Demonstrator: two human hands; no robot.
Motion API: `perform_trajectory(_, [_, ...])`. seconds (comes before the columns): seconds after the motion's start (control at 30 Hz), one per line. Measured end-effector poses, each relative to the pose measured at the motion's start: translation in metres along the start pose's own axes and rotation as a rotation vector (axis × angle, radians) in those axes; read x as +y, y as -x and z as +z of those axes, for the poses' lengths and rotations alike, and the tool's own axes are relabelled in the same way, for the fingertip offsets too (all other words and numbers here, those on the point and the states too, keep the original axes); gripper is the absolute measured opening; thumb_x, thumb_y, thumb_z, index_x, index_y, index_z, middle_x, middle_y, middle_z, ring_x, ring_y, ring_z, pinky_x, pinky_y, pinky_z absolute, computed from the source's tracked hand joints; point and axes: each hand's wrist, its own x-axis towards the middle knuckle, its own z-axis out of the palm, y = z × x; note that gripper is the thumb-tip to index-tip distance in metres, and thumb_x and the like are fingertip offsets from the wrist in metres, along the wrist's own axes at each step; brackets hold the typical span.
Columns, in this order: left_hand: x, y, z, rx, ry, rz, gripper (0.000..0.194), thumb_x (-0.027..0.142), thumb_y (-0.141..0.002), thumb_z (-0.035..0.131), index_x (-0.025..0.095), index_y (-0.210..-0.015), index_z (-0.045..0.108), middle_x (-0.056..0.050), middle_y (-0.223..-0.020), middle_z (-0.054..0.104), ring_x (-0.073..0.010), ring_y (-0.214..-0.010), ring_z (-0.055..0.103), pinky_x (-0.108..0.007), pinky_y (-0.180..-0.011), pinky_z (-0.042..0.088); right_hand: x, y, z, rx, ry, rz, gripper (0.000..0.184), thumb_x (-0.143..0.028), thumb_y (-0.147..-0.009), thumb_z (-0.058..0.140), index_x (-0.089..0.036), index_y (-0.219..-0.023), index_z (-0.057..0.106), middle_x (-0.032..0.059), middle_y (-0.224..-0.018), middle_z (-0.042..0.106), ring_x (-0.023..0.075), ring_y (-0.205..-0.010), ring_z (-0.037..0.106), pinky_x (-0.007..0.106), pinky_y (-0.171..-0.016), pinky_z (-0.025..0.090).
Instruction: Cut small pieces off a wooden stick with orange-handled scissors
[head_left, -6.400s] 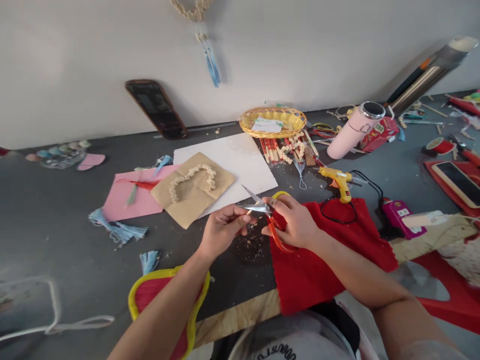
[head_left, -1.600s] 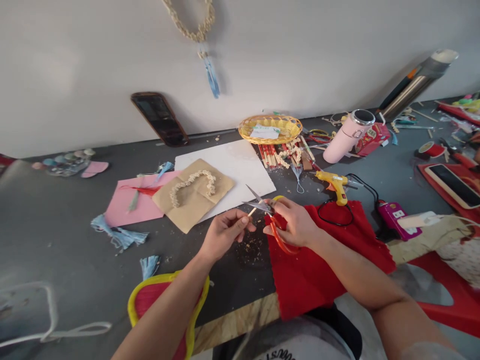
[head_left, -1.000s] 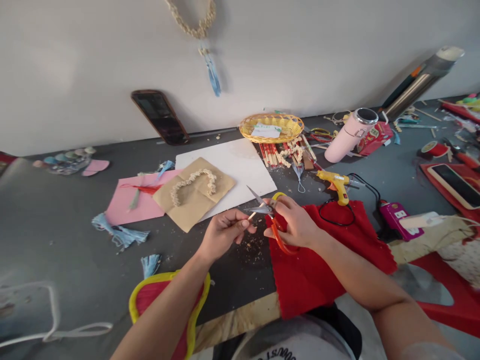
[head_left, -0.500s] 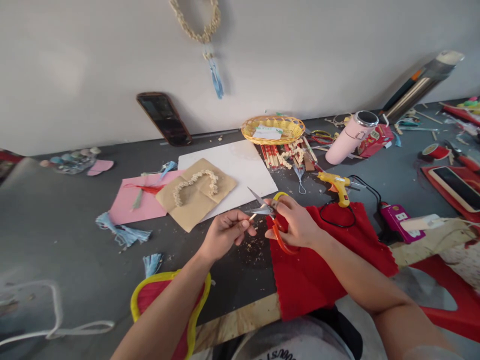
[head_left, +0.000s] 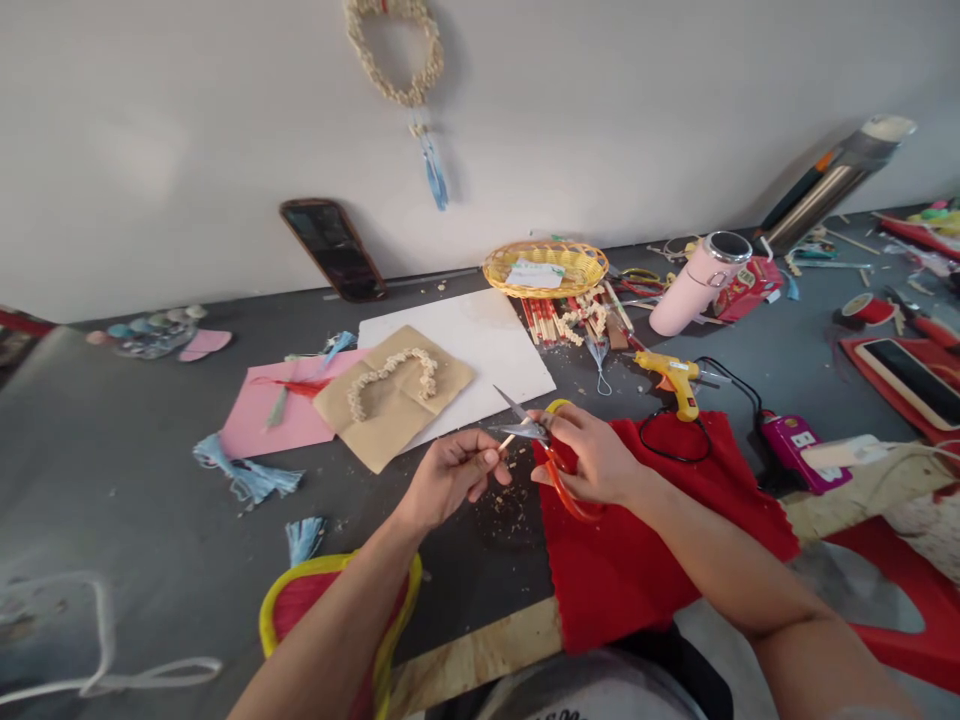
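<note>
My left hand [head_left: 448,475] pinches a thin pale wooden stick [head_left: 507,441] whose tip pokes out between the blades of the scissors [head_left: 534,437]. My right hand [head_left: 592,455] grips the scissors by their orange and yellow handles, blades apart around the stick. Both hands hover above the dark grey table [head_left: 135,470], over a scatter of pale wood shavings [head_left: 508,500]. A red cloth [head_left: 645,540] lies under my right wrist.
A tan paper with a chain of pale pieces [head_left: 391,385] lies on a pink sheet [head_left: 277,415] and a white board [head_left: 480,345]. Behind stand a yellow basket [head_left: 545,267], sticks [head_left: 559,315], a pink bottle [head_left: 694,283] and a yellow glue gun [head_left: 675,377]. Blue tassels [head_left: 244,472] lie left.
My hands hold the same pose with stick and scissors; the stick tip sits a little deeper between the blades. The view has tilted slightly, shifting everything down in the picture.
</note>
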Motion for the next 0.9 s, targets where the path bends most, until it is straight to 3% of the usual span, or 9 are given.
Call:
perform_trajectory(0.13, [0.000, -0.001, 0.003, 0.049, -0.057, 0.029, 0.035, 0.047, -0.078, 0.069, 0.012, -0.077, 0.061, -0.006, -0.068, 0.072, -0.0045, -0.039, 0.042, -0.019, -0.041, 0.029, -0.001, 0.000, 0.001, 0.004, 0.015, 0.048, 0.062, -0.054, -0.084, 0.063, -0.019, -0.133, 0.050, 0.0123, -0.107, 0.060, 0.0271, -0.103, 0.060, 0.043, -0.091, 0.053])
perform_trajectory(0.37, [0.003, -0.001, 0.012, 0.277, -0.199, 0.050, 0.026, 0.037, -0.074, 0.071, 0.013, -0.079, 0.066, -0.006, -0.072, 0.074, -0.0079, -0.046, 0.052, -0.021, -0.049, 0.040, -0.002, 0.001, 0.004, 0.028, 0.027, 0.131, 0.064, -0.051, -0.082, 0.066, -0.019, -0.135, 0.049, 0.0129, -0.114, 0.059, 0.0274, -0.108, 0.059, 0.043, -0.093, 0.053])
perform_trajectory(0.67, [0.001, 0.000, 0.008, 0.149, -0.157, 0.076, 0.024, 0.036, -0.076, 0.067, 0.013, -0.080, 0.064, -0.007, -0.069, 0.073, -0.0068, -0.039, 0.046, -0.020, -0.042, 0.036, -0.001, -0.002, 0.000, -0.012, 0.046, 0.070, 0.071, -0.055, -0.079, 0.068, -0.018, -0.136, 0.046, 0.0132, -0.111, 0.055, 0.0293, -0.110, 0.054, 0.047, -0.097, 0.050])
perform_trajectory(0.9, [0.004, 0.000, 0.009, 0.147, -0.143, 0.058, 0.025, 0.038, -0.075, 0.068, 0.013, -0.075, 0.064, -0.006, -0.066, 0.072, -0.0057, -0.038, 0.043, -0.019, -0.040, 0.033, 0.000, 0.000, 0.002, -0.003, -0.007, 0.055, 0.070, -0.055, -0.081, 0.066, -0.019, -0.137, 0.046, 0.0131, -0.111, 0.055, 0.0287, -0.110, 0.054, 0.046, -0.098, 0.050])
